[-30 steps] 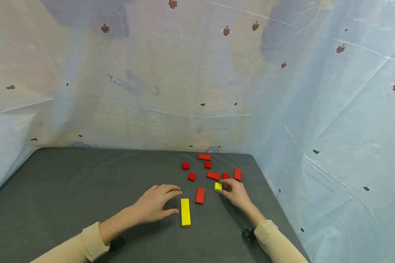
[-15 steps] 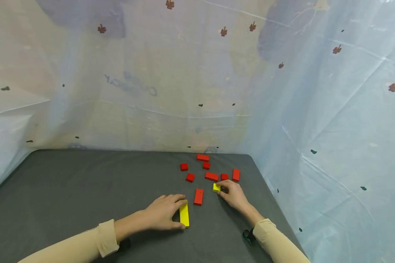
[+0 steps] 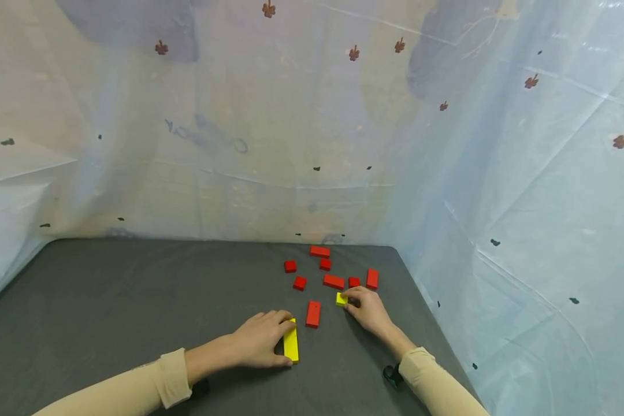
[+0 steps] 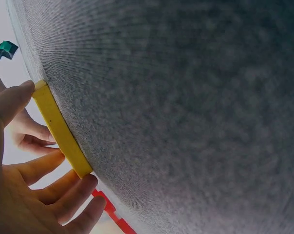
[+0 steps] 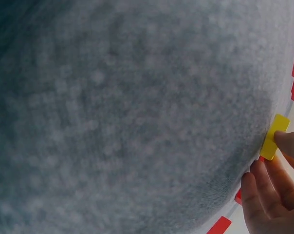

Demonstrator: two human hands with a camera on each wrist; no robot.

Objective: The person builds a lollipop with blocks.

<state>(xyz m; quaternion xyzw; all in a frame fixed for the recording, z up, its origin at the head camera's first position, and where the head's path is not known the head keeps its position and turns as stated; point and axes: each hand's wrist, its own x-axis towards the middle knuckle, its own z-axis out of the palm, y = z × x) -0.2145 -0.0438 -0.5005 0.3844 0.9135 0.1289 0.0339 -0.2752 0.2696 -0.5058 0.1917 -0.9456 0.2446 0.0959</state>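
A long yellow block (image 3: 290,342) lies lengthwise on the dark table in the head view. My left hand (image 3: 260,340) grips it by its two ends, thumb at the near end and fingertips at the far one; the left wrist view shows the same yellow block (image 4: 62,129) spanned between thumb and fingers. To the right, my right hand (image 3: 370,312) pinches a small yellow block (image 3: 341,299) between thumb and fingers. That small block (image 5: 274,137) appears at the right edge of the right wrist view, partly covered by the thumb. Between the hands lies a red block (image 3: 314,314).
Several more red blocks, long and short, lie behind the hands, among them a long one (image 3: 334,281), an upright-lying one (image 3: 372,278) and a small one (image 3: 299,283). A pale printed curtain (image 3: 213,190) hangs behind and right of the table (image 3: 135,289).
My left hand has moved right and down onto the long yellow block and taken hold of its ends. The right hand keeps its pinch on the small yellow block. The view shifted slightly.
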